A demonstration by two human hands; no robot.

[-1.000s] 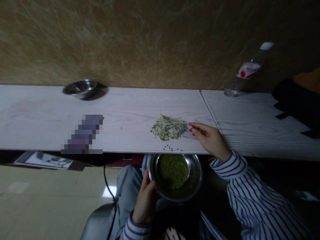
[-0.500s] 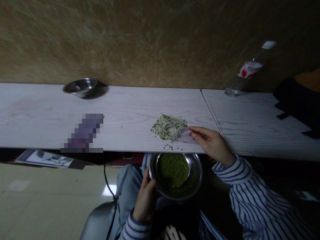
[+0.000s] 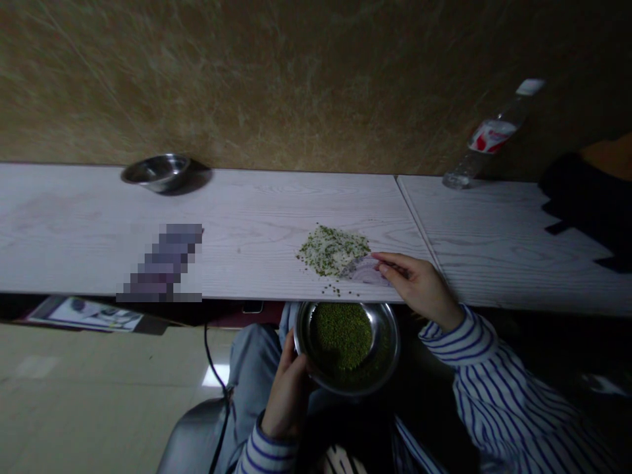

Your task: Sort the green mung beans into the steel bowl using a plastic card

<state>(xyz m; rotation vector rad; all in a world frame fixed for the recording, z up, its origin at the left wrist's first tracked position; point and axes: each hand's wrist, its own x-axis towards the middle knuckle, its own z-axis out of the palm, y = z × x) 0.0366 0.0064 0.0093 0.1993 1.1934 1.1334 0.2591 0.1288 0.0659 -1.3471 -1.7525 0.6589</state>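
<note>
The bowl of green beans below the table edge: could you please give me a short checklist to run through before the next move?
1. Left hand grips the rim of the bean bowl: ok.
2. Bean bowl sits just under the table edge, below the pile: ok.
3. Right hand holds a small flat piece against the mixed pile: ok; what the piece is, cannot tell.
4. Pile kept together: not ok, a few loose beans lie near the edge.
5. Room left in the bean bowl: ok, beans fill only its middle.
6. Empty bowl and water bottle stand apart from the pile: ok.
</note>
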